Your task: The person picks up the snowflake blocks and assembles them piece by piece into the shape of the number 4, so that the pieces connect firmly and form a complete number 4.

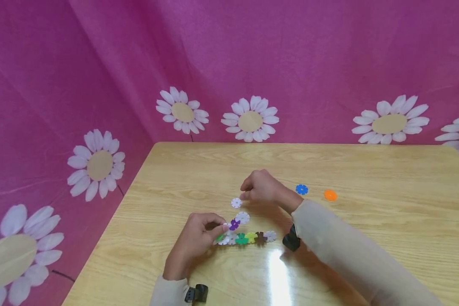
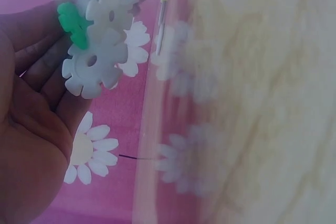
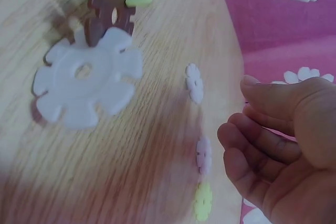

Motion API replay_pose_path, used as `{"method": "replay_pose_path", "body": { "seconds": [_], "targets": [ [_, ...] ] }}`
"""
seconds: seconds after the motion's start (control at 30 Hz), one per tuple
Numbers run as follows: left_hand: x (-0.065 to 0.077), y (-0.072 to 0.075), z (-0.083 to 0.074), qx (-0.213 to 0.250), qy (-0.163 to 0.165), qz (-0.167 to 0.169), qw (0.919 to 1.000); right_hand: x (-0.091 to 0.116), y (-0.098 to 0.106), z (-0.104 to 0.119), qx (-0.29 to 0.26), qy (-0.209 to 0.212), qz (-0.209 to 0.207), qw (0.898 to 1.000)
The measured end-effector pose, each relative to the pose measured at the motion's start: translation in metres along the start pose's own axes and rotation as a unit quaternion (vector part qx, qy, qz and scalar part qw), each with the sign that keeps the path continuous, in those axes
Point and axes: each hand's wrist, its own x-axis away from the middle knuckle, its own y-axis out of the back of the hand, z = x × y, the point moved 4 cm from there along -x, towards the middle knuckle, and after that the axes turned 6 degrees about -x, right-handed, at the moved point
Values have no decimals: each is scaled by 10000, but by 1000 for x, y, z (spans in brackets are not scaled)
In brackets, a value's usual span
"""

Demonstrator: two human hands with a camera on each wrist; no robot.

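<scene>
My left hand [image 1: 199, 233] pinches a chain of notched plastic interlocking discs [image 1: 242, 238] near its left end. White, green, yellow and brown discs make up the row, with a white disc [image 3: 86, 80] at its far end. A purple disc [image 1: 234, 224] and a white disc [image 1: 242, 218] branch off near my left fingertips. Beside the palm, the left wrist view shows a green disc [image 2: 73, 24] and white ones. My right hand [image 1: 264, 187] hovers above the table, fingers loosely bent, nothing visible between them. Close to its fingertips is a loose white disc [image 1: 236, 202].
A blue disc [image 1: 301, 189] and an orange disc [image 1: 330, 195] lie right of my right hand. The right wrist view also has a pinkish disc [image 3: 203, 156] and a yellow disc [image 3: 203, 201] on the wooden table [image 1: 367, 238]. A pink flowered cloth [image 1: 310, 63] hangs behind.
</scene>
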Motion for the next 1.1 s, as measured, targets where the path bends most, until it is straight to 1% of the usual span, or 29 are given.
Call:
{"method": "replay_pose_path", "body": {
  "seconds": [0.23, 0.27, 0.43, 0.53, 0.7, 0.83, 1.0, 1.1],
  "targets": [
    [3, 3, 4, 0, 83, -19, 10000, -11, -15, 3, 129, 90, 463, 9988],
    [3, 4, 4, 8, 85, -22, 10000, -13, -17, 3, 153, 55, 522, 9985],
    [4, 5, 4, 16, 25, -43, 10000, -20, -25, 0, 276, -399, 791, 9957],
    [4, 5, 4, 8, 6, -38, 10000, -24, -28, -1, 520, -601, 881, 9929],
    [4, 4, 4, 56, -35, -47, 10000, -30, -32, -1, 989, -757, 1008, 9871],
    [4, 5, 4, 62, -48, -47, 10000, -31, -32, 1, 1063, -947, 1013, 9846],
    [4, 5, 4, 34, 17, -22, 10000, -30, -32, 2, 1047, -1116, 1029, 9828],
    [4, 5, 5, 30, 31, -19, 10000, -29, -31, 2, 995, -1136, 1021, 9832]
  ]
}}
